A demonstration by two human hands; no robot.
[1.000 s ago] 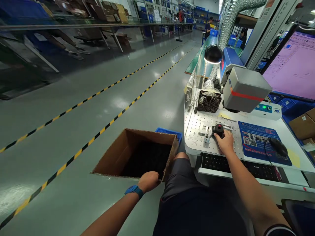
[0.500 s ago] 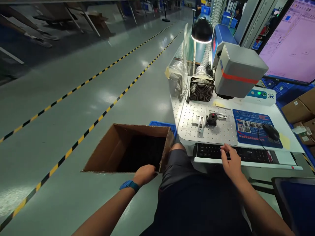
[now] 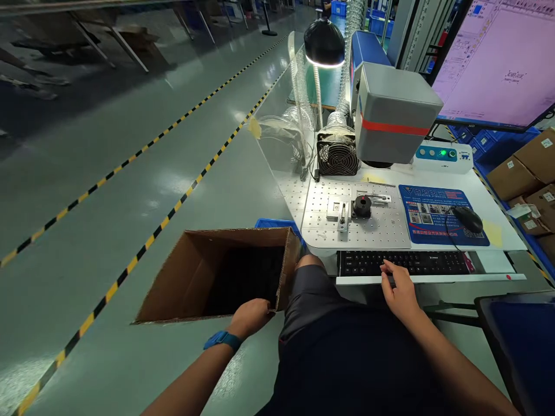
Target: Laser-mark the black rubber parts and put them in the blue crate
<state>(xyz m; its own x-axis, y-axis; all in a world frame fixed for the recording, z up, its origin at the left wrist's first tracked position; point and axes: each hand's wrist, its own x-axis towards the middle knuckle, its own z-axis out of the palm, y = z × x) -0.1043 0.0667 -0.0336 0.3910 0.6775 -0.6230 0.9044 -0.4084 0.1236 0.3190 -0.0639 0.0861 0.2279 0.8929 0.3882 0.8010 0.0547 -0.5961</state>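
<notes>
My left hand (image 3: 252, 316), with a blue band on the wrist, is closed at the near right corner of an open cardboard box (image 3: 173, 283); its fingertips are hidden at the rim. Dark contents fill the box's inside. Over the front edge of the black keyboard (image 3: 416, 263), my right hand (image 3: 399, 286) hovers with fingers apart and nothing in them. A round black part (image 3: 362, 206) with a red light dot on top sits against metal stops on the perforated plate (image 3: 316, 225), below the grey machine head (image 3: 390, 115).
A mouse (image 3: 467, 219) lies on a blue mat (image 3: 422, 231) right of the plate. Behind stand a fan (image 3: 339, 158), a lit lamp (image 3: 324, 43) and a monitor (image 3: 498, 63). Stacked cartons (image 3: 520, 173) are at the right; a dark blue chair (image 3: 524, 341) is near the lower right.
The view has shifted, with bench items now further left. Small dark marks have appeared in the middle of the monitor. Both hands keep nearly the same poses.
</notes>
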